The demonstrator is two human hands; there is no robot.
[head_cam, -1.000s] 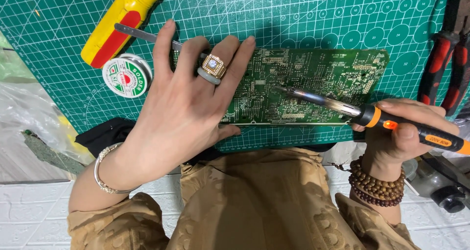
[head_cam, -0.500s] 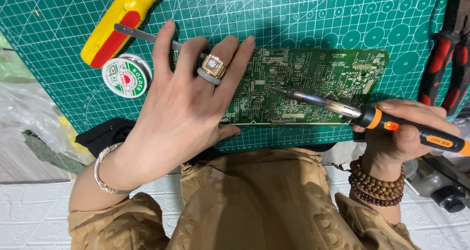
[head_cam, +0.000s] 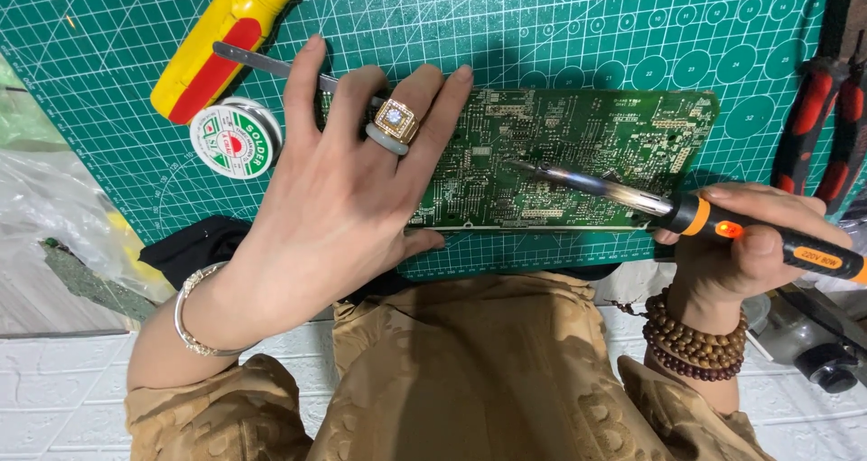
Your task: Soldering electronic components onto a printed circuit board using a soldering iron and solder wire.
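Green and densely traced, the circuit board (head_cam: 560, 158) lies flat on the green cutting mat (head_cam: 542, 27), its long edges running left to right and its near edge close to the mat's front border. The left hand (head_cam: 348, 176) lies flat and unclenched on the board's left end, fingers spread and pointing away from the body, thumb tucked along the near edge; it grips nothing and only presses down, and two rings sit on one finger. The right hand (head_cam: 750, 244) is clenched around the orange and black handle of a soldering iron (head_cam: 677, 213) just off the board's near right corner, and the metal shaft reaches leftward across the board so that the tip rests near the middle of it, well apart from the left fingers. Beyond the left hand, a yellow and red screwdriver (head_cam: 217, 46) lies slanted on the mat, its blade passing under the fingertips, and a spool of solder wire (head_cam: 237, 141) sits just beside its handle. Red-handled pliers (head_cam: 826, 118) lie at the mat's right edge. The far half of the mat is bare grid.
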